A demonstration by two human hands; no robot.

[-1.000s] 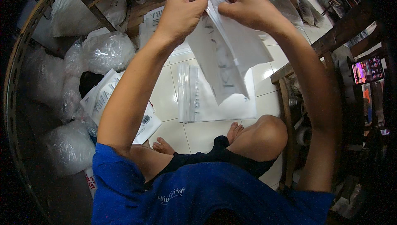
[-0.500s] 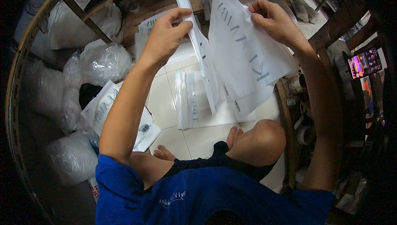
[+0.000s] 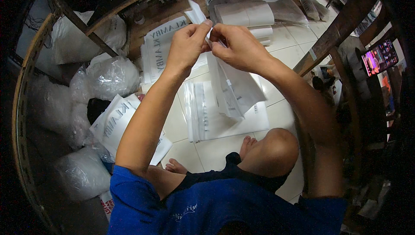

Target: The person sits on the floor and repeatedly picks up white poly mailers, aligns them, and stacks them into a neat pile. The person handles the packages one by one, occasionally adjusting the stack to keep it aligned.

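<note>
- Where tiled floor [image 3: 177, 125] shows, centre: floor pile [image 3: 255, 125] lying flat, white bag [image 3: 241, 91] off it; work judged partway, that bag's handling unfinished.
- Clear sacks [image 3: 114, 77], nine to ten o'clock: bulging; contents resemble crumpled plastic, exact kind unclear.
- Back pile [image 3: 162, 45], eleven o'clock: lettered bags, flat.
- White bag, one o'clock: hanging above floor pile; contents, if any, not visible.
- Left hand [image 3: 188, 45], twelve o'clock: thumb and fingers pinching the bag's upper end.
- Right hand [image 3: 237, 46], just beside: fingertips closed on same bag, partly hidden.
</note>
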